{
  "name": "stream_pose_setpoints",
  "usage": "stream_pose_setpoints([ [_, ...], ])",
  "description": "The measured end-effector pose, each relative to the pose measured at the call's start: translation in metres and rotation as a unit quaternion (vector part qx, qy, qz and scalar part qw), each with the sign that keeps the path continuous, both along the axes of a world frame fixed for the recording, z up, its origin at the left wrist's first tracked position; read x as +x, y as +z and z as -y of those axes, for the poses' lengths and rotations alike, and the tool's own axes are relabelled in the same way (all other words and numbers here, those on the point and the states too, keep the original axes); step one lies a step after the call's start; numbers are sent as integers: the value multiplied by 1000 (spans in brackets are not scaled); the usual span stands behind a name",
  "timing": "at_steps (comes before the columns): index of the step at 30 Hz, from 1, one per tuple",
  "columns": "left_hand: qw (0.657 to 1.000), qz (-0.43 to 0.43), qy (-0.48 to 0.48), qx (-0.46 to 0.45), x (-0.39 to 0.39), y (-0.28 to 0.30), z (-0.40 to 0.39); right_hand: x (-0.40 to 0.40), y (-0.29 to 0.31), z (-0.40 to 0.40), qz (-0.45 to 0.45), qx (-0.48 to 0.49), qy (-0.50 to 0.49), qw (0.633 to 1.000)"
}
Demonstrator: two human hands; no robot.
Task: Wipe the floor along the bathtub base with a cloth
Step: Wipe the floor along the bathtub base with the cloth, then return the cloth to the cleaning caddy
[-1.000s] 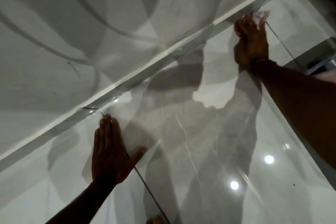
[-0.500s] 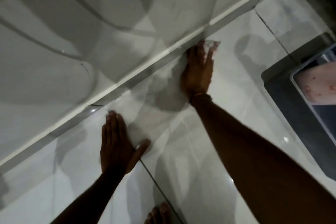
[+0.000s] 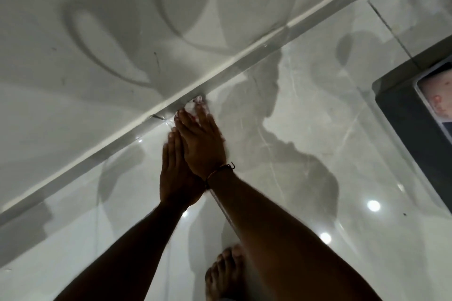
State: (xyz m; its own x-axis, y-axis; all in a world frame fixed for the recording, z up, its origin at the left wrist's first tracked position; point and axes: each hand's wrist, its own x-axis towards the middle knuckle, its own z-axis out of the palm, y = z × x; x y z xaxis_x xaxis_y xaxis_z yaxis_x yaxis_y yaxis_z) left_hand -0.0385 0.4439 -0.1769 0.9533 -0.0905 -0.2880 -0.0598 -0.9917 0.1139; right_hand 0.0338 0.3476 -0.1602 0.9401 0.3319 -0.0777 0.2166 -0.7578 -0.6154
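Observation:
The white bathtub side (image 3: 122, 44) fills the upper left, and its base line (image 3: 220, 69) runs diagonally from lower left to upper right. My right hand (image 3: 201, 139) lies flat on the glossy grey floor tile (image 3: 305, 129), pressing a pale, thin cloth (image 3: 195, 105) against the base; only a bit of cloth shows past the fingertips. My left hand (image 3: 175, 173) rests flat on the floor, fingers together, partly under my right hand and wrist. A thread bracelet (image 3: 220, 170) circles my right wrist.
A dark mat or scale with a pale panel (image 3: 415, 129) lies at the right edge. My bare foot (image 3: 225, 273) stands at the bottom centre. A tile joint (image 3: 389, 24) runs off at the upper right. Ceiling lights reflect on the floor.
My right hand has slid with the cloth along the tub base from the upper right down to the left, reaching my left hand and overlapping it. The left hand stayed planted.

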Motion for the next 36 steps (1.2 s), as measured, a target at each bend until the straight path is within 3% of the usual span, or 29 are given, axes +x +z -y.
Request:
stream_pose_setpoints([
  [6,997,-64,-22,-24,-5,53,6,3,45,48,-52,70,50,995],
  [12,985,-71,-146,-50,-15,156,77,-70,139,176,-62,89,-66,992],
  [16,966,-47,-235,-94,-9,206,167,-116,193,305,-58,32,-179,982],
  [21,920,-39,-358,-151,-1,233,298,-160,241,446,-25,-21,-382,924],
  [27,873,-26,-463,-153,8,189,420,-148,203,549,-22,-26,-497,867],
  [31,879,-35,-463,-113,10,133,458,-125,148,567,-21,-20,-515,857],
  [36,884,4,-454,-108,2,87,459,-127,83,555,-65,-160,-511,842],
])
